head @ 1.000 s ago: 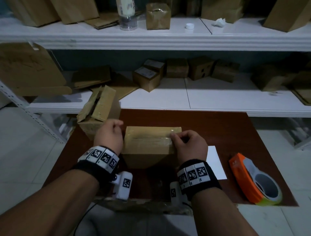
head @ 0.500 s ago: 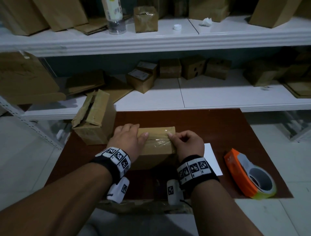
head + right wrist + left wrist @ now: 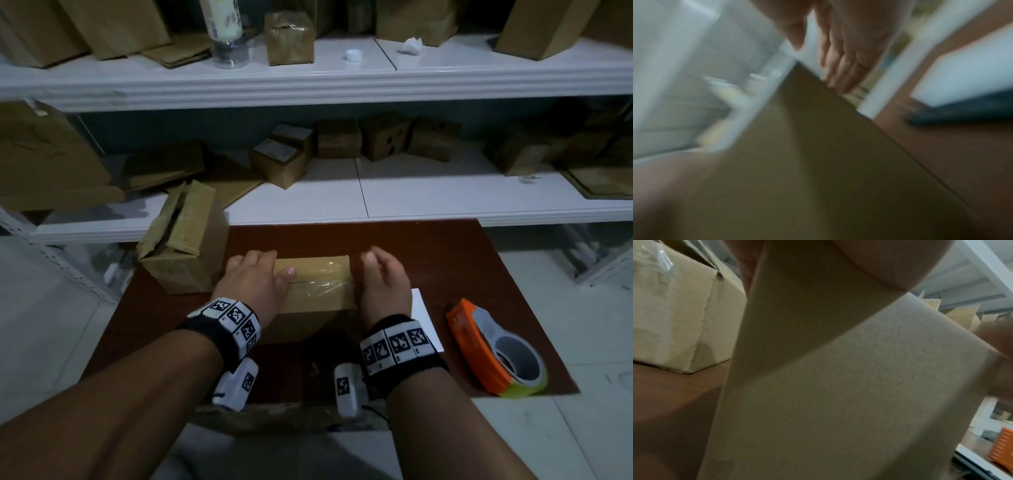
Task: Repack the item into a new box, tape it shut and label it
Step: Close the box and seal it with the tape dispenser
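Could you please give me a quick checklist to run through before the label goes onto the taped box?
1. Tape across the top seam of the taped box: ok, though wrinkled near the right edge.
2. Left hand steadying the box: ok, it rests flat on top.
3. Right hand free: ok, open beside the box, holding nothing.
4. White label sheet within reach: ok, on the table by the right wrist.
5. Tape dispenser clear of the box: ok.
6. Item inside: cannot tell.

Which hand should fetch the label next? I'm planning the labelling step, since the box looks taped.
Right. The right hand is free beside the taped brown cardboard box, nearest the white paper label on the table. The left hand rests on the box top, steadying it.
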Demonstrator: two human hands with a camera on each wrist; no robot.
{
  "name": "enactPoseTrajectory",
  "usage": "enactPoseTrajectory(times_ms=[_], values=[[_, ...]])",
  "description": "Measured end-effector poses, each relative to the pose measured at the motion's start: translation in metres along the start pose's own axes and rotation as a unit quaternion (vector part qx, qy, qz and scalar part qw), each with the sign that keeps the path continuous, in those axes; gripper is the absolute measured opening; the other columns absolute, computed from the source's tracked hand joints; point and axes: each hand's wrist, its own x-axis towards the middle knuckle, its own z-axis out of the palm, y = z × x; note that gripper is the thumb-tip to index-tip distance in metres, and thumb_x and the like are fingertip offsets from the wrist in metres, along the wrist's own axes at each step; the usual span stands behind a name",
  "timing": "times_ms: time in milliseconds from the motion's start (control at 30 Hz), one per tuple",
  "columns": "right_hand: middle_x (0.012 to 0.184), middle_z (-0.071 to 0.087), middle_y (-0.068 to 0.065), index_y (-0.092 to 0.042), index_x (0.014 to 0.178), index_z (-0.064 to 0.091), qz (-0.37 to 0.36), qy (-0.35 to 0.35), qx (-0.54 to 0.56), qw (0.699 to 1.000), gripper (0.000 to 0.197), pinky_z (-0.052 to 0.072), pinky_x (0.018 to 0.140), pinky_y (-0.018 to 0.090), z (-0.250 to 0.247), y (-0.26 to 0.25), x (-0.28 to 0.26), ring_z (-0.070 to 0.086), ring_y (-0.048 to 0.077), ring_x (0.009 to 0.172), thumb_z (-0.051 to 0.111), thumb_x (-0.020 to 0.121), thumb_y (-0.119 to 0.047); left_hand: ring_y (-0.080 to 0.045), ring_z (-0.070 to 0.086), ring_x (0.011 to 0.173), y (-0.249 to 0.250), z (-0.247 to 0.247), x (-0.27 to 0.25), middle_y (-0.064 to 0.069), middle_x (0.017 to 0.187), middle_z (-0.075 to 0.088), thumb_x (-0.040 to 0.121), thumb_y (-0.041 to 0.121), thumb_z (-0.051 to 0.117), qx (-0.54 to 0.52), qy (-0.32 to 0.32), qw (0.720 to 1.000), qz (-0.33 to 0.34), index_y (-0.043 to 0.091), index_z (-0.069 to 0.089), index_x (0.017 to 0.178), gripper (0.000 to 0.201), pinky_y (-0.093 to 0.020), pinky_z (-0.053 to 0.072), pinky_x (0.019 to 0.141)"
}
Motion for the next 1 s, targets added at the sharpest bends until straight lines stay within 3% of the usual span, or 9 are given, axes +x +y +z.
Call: enactPoseTrajectory(times_ms=[100,167,233,300,500,633,800,900,1000], values=[[0.166,0.023,-0.004,-0.018,0.159,0.024,-0.12,-0.137,-0.149,0.972,0.064,0.021,0.122,0.033,0.016,-0.011,-0.012,0.018,0.013,0.153,0.039,0.104,-0.048,-0.03,0.036,0.134,0.0,0.001,-0.001,-0.003,0.148,0.043,0.098,0.061,0.024,0.005,0.003,1.0,0.006,0.022,0.035,0.149,0.065,-0.043,0.033,0.11],[0.17,0.001,0.004,-0.014,0.16,0.015,-0.162,-0.198,-0.336,0.906,0.074,0.01,0.126,0.04,0.025,-0.005,-0.02,-0.005,0.02,0.156,0.02,0.101,-0.058,-0.031,0.036,0.133,0.0,0.001,-0.002,-0.005,0.148,0.043,0.099,0.057,0.024,0.013,0.008,1.0,0.014,0.019,0.035,0.149,0.064,-0.042,0.032,0.11],[0.17,-0.002,0.009,-0.01,0.159,0.013,-0.186,-0.203,-0.459,0.845,0.082,0.012,0.126,0.046,0.03,0.002,-0.021,-0.01,0.026,0.156,0.008,0.096,-0.062,-0.031,0.035,0.135,0.002,0.0,-0.003,-0.007,0.149,0.042,0.1,0.055,0.023,0.019,0.01,1.0,0.018,0.016,0.033,0.15,0.065,-0.042,0.031,0.112],[0.169,-0.005,0.011,-0.009,0.16,0.01,-0.187,-0.185,-0.502,0.824,0.076,0.014,0.126,0.049,0.034,0.005,-0.019,-0.01,0.029,0.156,0.014,0.101,-0.057,-0.031,0.031,0.14,0.003,-0.001,-0.003,-0.009,0.153,0.038,0.101,0.054,0.023,0.024,0.007,0.999,0.02,0.014,0.029,0.152,0.065,-0.043,0.027,0.116],[0.168,-0.007,0.016,-0.007,0.16,0.006,-0.186,-0.192,-0.507,0.819,0.085,0.007,0.127,0.047,0.037,0.006,-0.02,-0.01,0.035,0.155,0.01,0.096,-0.063,-0.03,0.025,0.148,-0.005,0.001,0.008,-0.002,0.167,0.005,0.098,0.059,0.035,-0.082,-0.024,0.995,-0.055,0.017,0.016,0.157,0.075,-0.042,0.029,0.116],[0.168,-0.013,0.016,-0.007,0.16,0.005,-0.155,-0.203,-0.478,0.84,0.072,0.001,0.126,0.041,0.033,-0.004,-0.02,-0.009,0.033,0.155,0.03,0.106,-0.048,-0.026,0.023,0.15,-0.009,-0.004,0.008,-0.003,0.167,0.008,0.096,0.055,0.048,-0.188,-0.022,0.975,-0.112,0.017,0.007,0.159,0.084,-0.041,0.027,0.116],[0.169,-0.015,0.006,-0.01,0.161,0.004,-0.112,-0.184,-0.418,0.883,0.069,0.019,0.123,0.04,0.037,-0.003,-0.024,0.012,0.034,0.155,0.034,0.107,-0.041,-0.032,0.028,0.147,-0.017,-0.006,0.008,-0.012,0.162,0.025,0.1,0.052,0.045,-0.298,-0.046,0.936,-0.18,0.014,0.012,0.159,0.078,-0.037,0.024,0.117],[0.169,-0.014,0.008,-0.008,0.16,0.0,-0.061,-0.168,-0.393,0.902,0.073,0.04,0.111,0.04,0.035,-0.008,-0.023,0.035,0.032,0.147,0.034,0.106,-0.043,-0.028,0.027,0.148,-0.022,-0.006,0.006,-0.008,0.162,0.026,0.102,0.05,0.04,-0.319,-0.04,0.931,-0.171,0.013,0.023,0.157,0.068,-0.032,0.02,0.117],[0.169,0.011,0.011,-0.011,0.16,-0.004,-0.038,-0.153,-0.341,0.927,0.075,0.042,0.108,0.041,0.033,-0.008,-0.021,0.041,0.03,0.144,0.035,0.106,-0.043,-0.026,0.03,0.146,-0.025,-0.005,0.004,-0.005,0.161,0.031,0.103,0.05,0.038,-0.354,-0.04,0.919,-0.168,0.016,0.032,0.154,0.062,-0.031,0.021,0.117]])
